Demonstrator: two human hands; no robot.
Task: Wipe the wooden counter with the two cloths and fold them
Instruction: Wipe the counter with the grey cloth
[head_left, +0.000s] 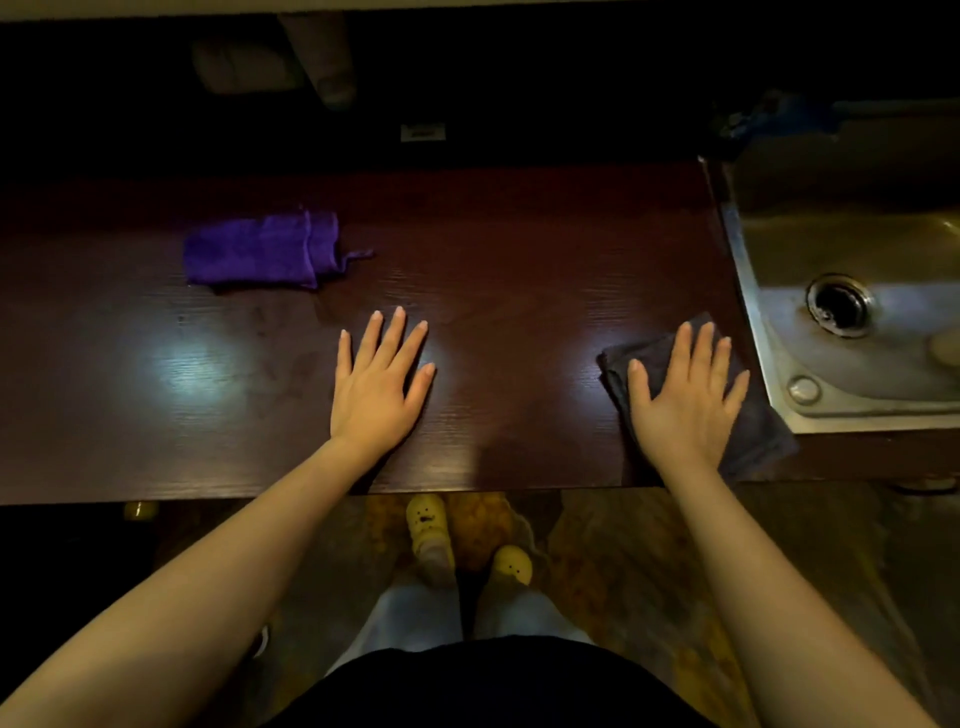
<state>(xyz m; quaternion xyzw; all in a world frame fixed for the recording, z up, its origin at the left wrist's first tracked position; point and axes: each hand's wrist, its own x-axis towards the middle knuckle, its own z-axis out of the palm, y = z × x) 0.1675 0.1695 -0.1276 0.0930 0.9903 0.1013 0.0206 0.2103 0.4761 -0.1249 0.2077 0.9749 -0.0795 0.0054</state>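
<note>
A dark wooden counter (519, 249) runs across the head view. A folded purple cloth (260, 250) lies on its far left part, with a loop sticking out to the right. My left hand (379, 384) rests flat on the bare wood in the middle, fingers spread, holding nothing. My right hand (685, 400) presses flat on a folded dark grey cloth (758, 431) at the counter's right end, near the front edge. The hand covers most of that cloth.
A steel sink (779, 364) with a round drain (840, 304) adjoins the counter on the right. The counter's front edge runs just before my forearms. Below it I see the floor and my feet in yellow slippers (427, 519).
</note>
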